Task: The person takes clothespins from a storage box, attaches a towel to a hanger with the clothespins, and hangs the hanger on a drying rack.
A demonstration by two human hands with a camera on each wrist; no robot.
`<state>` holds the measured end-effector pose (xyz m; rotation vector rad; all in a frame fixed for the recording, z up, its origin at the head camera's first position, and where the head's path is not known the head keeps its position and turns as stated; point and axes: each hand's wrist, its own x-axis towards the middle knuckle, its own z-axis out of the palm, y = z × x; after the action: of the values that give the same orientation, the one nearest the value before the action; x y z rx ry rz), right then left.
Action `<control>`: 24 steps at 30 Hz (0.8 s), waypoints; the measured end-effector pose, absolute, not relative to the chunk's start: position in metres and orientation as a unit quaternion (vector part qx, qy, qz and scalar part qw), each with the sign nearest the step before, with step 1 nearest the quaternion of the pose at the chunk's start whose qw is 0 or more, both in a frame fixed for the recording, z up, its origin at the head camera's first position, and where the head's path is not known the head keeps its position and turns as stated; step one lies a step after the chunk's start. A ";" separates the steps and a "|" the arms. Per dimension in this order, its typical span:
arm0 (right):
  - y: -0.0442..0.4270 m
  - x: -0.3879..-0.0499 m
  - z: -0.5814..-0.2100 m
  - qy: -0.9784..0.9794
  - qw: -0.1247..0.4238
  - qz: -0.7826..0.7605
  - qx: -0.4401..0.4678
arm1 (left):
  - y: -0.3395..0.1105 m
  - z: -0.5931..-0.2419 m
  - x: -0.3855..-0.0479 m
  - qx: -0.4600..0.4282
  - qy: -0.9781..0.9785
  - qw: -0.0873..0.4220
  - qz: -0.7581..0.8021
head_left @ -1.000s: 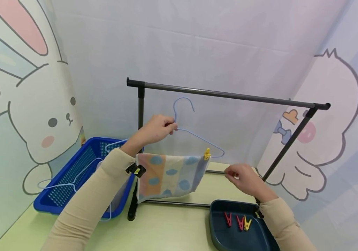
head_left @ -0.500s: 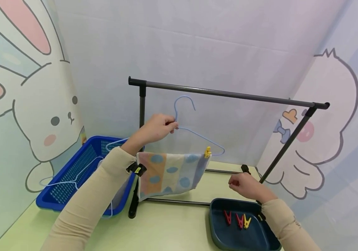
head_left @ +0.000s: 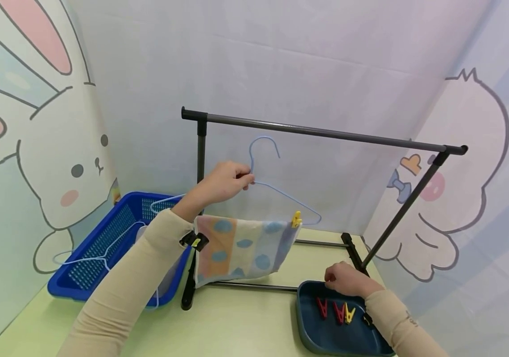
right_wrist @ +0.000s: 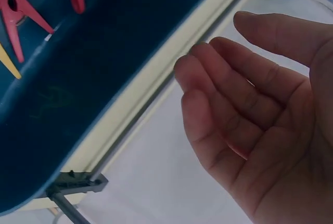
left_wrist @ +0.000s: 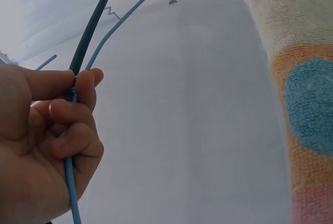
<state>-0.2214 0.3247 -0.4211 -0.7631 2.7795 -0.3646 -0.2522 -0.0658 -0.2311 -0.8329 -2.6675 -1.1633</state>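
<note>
My left hand point(head_left: 225, 183) pinches a light blue hanger point(head_left: 287, 195) just below its hook, and the left wrist view shows the wire point(left_wrist: 69, 177) running through the curled fingers. A striped, dotted towel point(head_left: 245, 248) hangs on the hanger's lower part, a yellow clip point(head_left: 296, 219) at its right corner. The left forearm hides its other corner. Over the back edge of a dark blue tray point(head_left: 306, 332), my right hand point(head_left: 347, 278) holds nothing; its fingers point(right_wrist: 223, 78) are loosely bent. In the tray lie two red clips point(head_left: 339, 313) and a yellow clip point(head_left: 349, 314), plus another red one.
A black and grey rack point(head_left: 316, 131) stands behind the towel, its top bar above the hanger's hook. At the left, a blue basket point(head_left: 69, 292) holds another light blue hanger point(head_left: 89, 259) and some pale cloth. The pale green table point(head_left: 236, 327) lies beneath.
My right hand has moved down from beside the towel's right side to the back of the tray. The left hand and the hanger have barely moved.
</note>
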 end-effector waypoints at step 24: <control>0.311 -0.215 -0.466 0.963 0.189 -0.106 -0.160 | -0.068 -0.236 -0.253 -0.285 -0.874 0.057 -0.389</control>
<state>-0.2151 0.3115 -0.4664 -0.4500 2.7088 -0.2976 -0.2533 -0.0682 -0.2364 -0.8641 -2.6503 -1.1794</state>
